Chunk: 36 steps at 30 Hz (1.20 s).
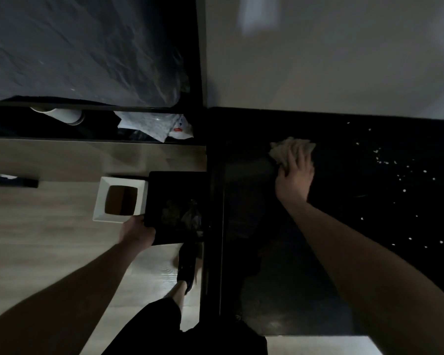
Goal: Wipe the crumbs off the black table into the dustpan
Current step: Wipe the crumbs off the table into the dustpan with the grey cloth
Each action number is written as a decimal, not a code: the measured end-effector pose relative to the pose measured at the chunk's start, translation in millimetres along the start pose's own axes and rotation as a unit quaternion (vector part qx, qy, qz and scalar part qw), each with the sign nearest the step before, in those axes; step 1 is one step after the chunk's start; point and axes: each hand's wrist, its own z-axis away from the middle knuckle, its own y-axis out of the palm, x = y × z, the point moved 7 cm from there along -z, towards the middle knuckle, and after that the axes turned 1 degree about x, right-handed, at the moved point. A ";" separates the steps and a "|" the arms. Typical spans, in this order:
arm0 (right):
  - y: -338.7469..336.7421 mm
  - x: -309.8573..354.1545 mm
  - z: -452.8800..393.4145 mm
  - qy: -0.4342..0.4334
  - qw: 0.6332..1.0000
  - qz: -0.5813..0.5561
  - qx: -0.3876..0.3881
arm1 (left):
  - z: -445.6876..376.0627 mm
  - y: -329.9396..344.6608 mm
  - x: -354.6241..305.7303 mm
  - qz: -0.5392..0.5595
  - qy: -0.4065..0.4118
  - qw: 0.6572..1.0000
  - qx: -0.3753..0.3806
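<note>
Left hand (138, 231) grips dustpan (176, 201); right hand (294, 172) presses cloth (290, 149) on crumb-strewn black table (369, 226).

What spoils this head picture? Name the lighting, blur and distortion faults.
Head view: dim throughout, so the dustpan nearly merges with the black table; only the pale crumbs stand out; the cloth looks soft; wide-angle bending stretches both forearms.

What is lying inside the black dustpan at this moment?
Inside the dustpan, held by the left hand, a dim greyish heap lies near the table edge. It is too dark to tell what it is.
</note>
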 end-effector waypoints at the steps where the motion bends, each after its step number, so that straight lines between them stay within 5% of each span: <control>1: 7.6 19.5 12.7 -0.026 0.999 -0.018 -0.006 | 1.7 -0.3 -0.4 0.001 0.001 1.000 0.001; 7: 56.2 136.0 110.5 -0.136 0.975 -0.163 0.060 | 3.6 -6.4 2.0 -0.003 -0.005 1.000 0.002; 13: 55.4 172.5 165.6 -0.048 0.924 -0.336 0.179 | 2.1 -12.3 -1.7 -0.009 0.003 1.000 0.007; 18: 10.6 107.9 117.1 0.063 0.936 -0.337 0.081 | 0.7 -13.6 -8.2 -0.025 0.010 1.000 0.012; 23: -67.6 16.8 40.4 0.052 0.953 -0.290 -0.075 | -7.1 -13.2 -11.5 -0.035 0.019 0.999 0.026; 29: -110.8 -111.8 -36.2 0.152 0.967 -0.177 -0.103 | -8.0 -13.0 -18.1 -0.055 0.019 0.998 0.023; 36: -108.2 -149.1 -103.3 0.161 0.973 -0.125 -0.105 | -10.5 -9.7 -11.6 -0.038 0.013 0.999 -0.001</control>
